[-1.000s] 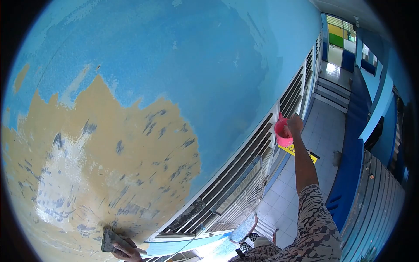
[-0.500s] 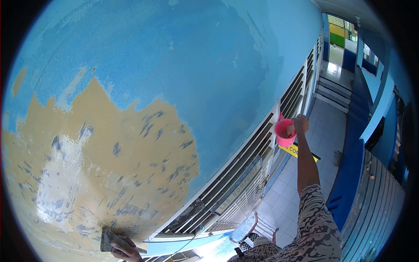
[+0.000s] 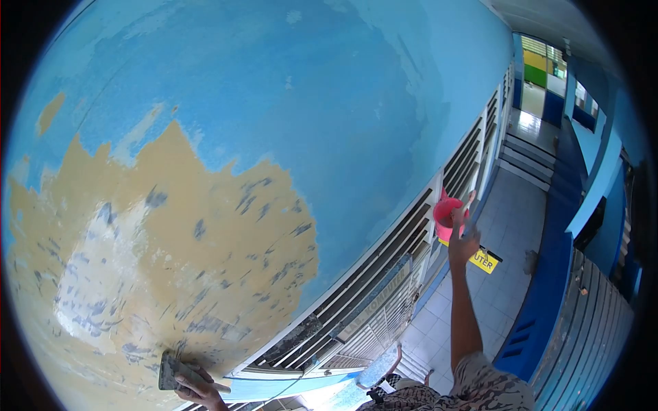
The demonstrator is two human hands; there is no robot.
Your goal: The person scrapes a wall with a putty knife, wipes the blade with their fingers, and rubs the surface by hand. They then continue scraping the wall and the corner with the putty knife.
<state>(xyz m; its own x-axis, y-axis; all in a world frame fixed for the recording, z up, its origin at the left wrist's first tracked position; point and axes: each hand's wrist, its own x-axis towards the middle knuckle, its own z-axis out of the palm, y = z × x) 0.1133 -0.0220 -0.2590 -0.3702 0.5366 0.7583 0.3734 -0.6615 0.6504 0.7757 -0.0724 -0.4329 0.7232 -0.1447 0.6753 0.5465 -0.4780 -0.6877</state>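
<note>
At lower left my left hand (image 3: 195,389) is closed round a trowel (image 3: 168,370), its dark flat blade against the tan, putty-smeared patch (image 3: 171,274) of the wall. My right hand (image 3: 465,245), at the end of an outstretched arm, is beside a pink dipper (image 3: 448,209). One finger reaches up over the dipper's side. A narrow pale piece (image 3: 471,199) sticks up beyond the fingers; I cannot make out what it is. The dipper's inside is partly visible. What supports the dipper is unclear.
The blue wall (image 3: 329,116) fills the left and top. White louvred windows (image 3: 384,288) run along it. A yellow sign (image 3: 484,261) shows behind my right arm. Steps (image 3: 528,161) rise from the tiled walkway (image 3: 497,219). Another person (image 3: 392,375) is partly visible low down.
My right hand has moved down from the dipper's right side to its near side, and the pale piece now stands above the rim. My left hand keeps the trowel at the wall.
</note>
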